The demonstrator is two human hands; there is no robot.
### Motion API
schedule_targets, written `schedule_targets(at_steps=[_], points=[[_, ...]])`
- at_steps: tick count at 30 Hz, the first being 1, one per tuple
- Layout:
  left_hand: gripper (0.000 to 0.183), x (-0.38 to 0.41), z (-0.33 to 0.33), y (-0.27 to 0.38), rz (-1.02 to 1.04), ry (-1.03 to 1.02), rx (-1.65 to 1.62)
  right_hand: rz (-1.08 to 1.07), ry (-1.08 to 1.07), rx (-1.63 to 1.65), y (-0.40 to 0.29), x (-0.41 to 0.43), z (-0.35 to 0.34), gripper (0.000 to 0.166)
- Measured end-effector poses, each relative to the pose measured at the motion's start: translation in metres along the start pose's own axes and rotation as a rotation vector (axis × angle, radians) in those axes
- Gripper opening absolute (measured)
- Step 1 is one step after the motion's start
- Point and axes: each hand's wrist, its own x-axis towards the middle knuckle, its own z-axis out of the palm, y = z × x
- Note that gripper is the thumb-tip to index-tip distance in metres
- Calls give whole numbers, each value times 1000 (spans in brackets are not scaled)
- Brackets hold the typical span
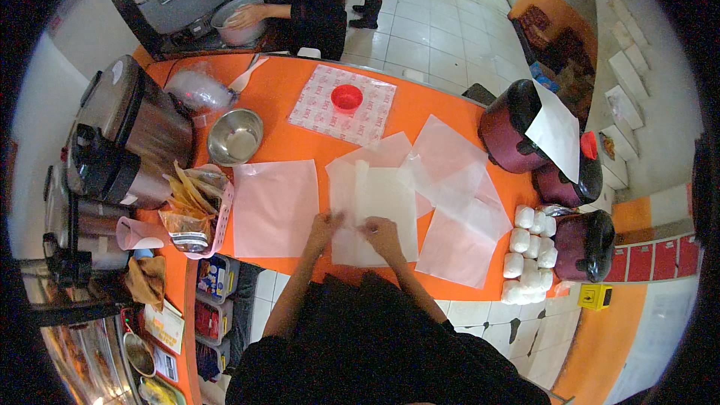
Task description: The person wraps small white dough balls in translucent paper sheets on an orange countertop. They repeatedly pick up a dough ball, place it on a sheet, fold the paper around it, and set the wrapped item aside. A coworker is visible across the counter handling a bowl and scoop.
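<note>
Thin translucent paper sheets lie on the orange table before me. My left hand (326, 229) is over the left edge of a stack of sheets (388, 197), its fingers curled and slightly blurred. Over the middle of the same stack is my right hand (381, 232), fingers bent, close to a lifted or folded sheet edge. Whether either hand pinches the paper cannot be made out. Another sheet (275, 208) lies flat to the left, and overlapping sheets (464, 230) spread to the right. Beyond them, a red bowl (346, 99) rests on printed wrapping paper (315, 107).
Left are a metal bowl (235, 137), a pink basket (224, 216) of packets and large cookers (160, 140). Wrapped white bundles (522, 240) and dark red cookers (509, 129) stand right. Across the table, another person's hand (247, 16) is in a pot (242, 34).
</note>
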Motion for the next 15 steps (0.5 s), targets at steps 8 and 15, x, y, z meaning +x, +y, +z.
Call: schedule_targets(at_steps=[8,15], points=[[30,67,-98,28,138,44,-287,-172,286,200,-17,8,-43,18],[45,166,-164,42,337,153,238,70,227,397,-47,-3,-46,14]])
